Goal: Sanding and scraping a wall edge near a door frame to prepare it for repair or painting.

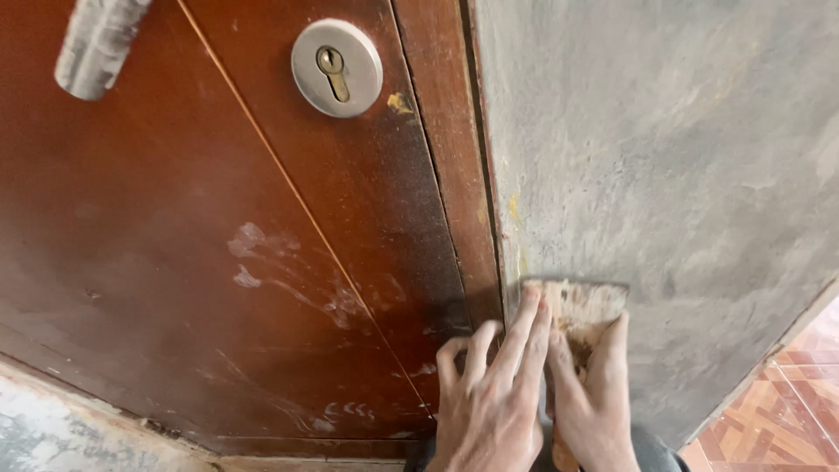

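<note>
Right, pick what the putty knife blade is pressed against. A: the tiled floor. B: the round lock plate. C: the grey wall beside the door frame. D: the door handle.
C: both hands, left hand and right hand, press the putty knife flat on the grey wall, just right of the door frame.

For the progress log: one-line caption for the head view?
Both hands, left hand and right hand, press a putty knife against the grey wall beside the brown door.
</note>
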